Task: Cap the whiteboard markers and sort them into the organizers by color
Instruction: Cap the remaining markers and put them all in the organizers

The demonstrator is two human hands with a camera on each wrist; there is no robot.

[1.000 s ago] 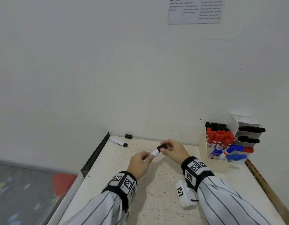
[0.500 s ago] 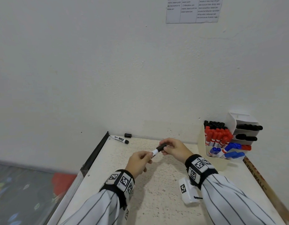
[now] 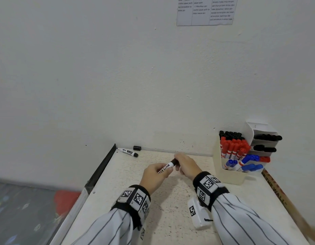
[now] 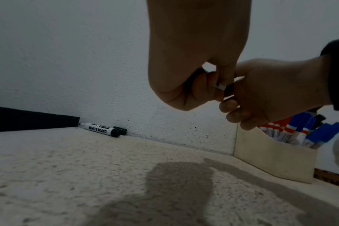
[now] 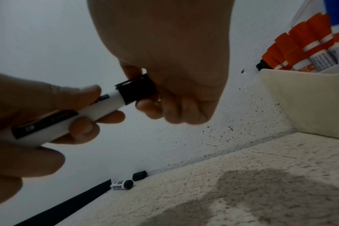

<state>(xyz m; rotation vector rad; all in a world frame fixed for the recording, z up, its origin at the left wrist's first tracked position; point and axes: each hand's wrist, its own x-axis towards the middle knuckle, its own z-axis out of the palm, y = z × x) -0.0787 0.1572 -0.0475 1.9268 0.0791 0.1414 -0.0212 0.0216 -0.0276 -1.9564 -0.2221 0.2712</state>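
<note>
Markers are nearly all sorted. One black marker [image 3: 166,168] is held up over the table [image 3: 170,218], near its middle. The left hand [image 3: 155,176] wraps its fingers around the white body. The right hand [image 3: 186,166] pinches the black cap [image 5: 136,90] on the marker's end. The cap looks pushed on, but I cannot tell if it has clicked shut.

That marker has yet to go in with the other black ones. One more black marker [image 3: 128,152] lies at the far left of the table by the wall. A loose black cap [image 3: 137,148] lies just beside it. I think that marker needs its cap and a home too.

The cream box [image 3: 229,175] stands at the right by the wall. It holds black markers [image 3: 230,134] at the back, red markers [image 3: 233,147] in the middle and blue markers [image 3: 241,165] in front. The white rack [image 3: 259,128] just beside it holds more black ones lying flat, with blue ones and a red one below.
</note>
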